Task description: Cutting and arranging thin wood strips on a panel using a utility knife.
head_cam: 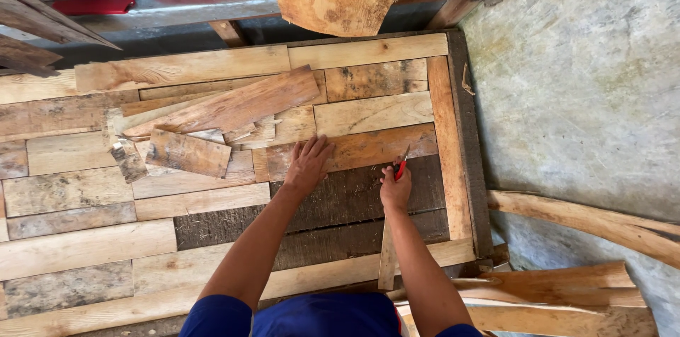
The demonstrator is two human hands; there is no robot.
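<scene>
Planks (212, 114) loose beside left hand (307, 163); right hand (395, 188) holds maybe pencil (401, 165).

A mottled grey concrete floor (581, 82) (daylit, stained in patches) lies to the right, with curved wooden offcuts (588, 220) on it and a grey metal beam (212, 4) along the top.

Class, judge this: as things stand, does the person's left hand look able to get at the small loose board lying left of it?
Probably yes: the left hand rests flat on the panel, and nothing lies between it and the loose board.
</scene>
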